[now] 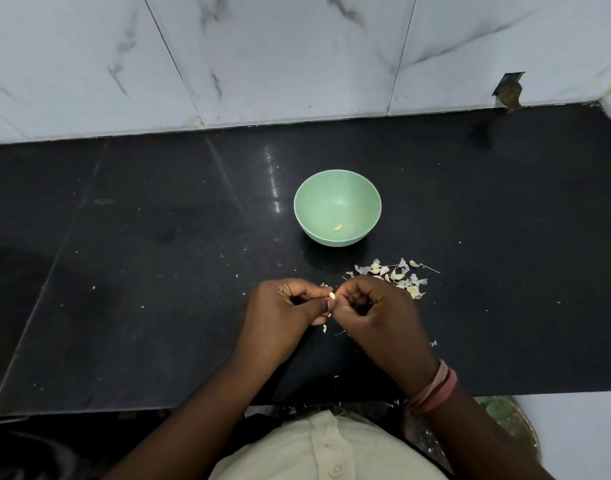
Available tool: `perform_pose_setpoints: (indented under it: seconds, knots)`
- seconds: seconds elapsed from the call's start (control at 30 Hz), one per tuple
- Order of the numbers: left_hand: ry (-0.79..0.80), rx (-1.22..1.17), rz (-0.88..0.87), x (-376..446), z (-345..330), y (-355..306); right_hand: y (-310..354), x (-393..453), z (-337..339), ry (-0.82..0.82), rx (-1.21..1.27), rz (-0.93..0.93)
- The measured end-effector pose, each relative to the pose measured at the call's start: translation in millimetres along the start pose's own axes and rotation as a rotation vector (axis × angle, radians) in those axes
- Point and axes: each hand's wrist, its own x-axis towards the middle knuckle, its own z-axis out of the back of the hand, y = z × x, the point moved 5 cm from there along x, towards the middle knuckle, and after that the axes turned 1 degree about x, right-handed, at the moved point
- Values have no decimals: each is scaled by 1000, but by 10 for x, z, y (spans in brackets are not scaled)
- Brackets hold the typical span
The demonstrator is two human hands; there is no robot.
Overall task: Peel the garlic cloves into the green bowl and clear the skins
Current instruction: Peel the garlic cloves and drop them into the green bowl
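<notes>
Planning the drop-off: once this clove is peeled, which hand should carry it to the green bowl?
Probably left: the left hand already pinches the garlic clove; the green bowl sits just ahead.

Kitchen: black countertop, marble-tiled wall

A shiny black counter holds everything. A green bowl sits on it near the middle, toward 12 o'clock. Just below the bowl, at about 4 o'clock from it, lies a small pile of garlic cloves and skins. Tiny white skin bits are scattered around the middle of the counter, and some lie along its near edge at 6 o'clock.
</notes>
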Motion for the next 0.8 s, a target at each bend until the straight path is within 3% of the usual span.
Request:
perform_pose_setpoints:
  seconds: [0.2, 0.43, 0.6, 0.8]
  knots:
    - [43, -53, 32, 64, -26, 22, -40, 62, -14, 29, 29, -67]
    - [119, -352, 142, 148, -111, 82, -69, 183, -44, 61, 222, -275]
    - [94, -467, 186, 242, -91, 92, -26, 263, -41, 60, 240, -265]
    - [92, -444, 119, 338, -38, 13, 19, 340, -20, 89, 240, -219]
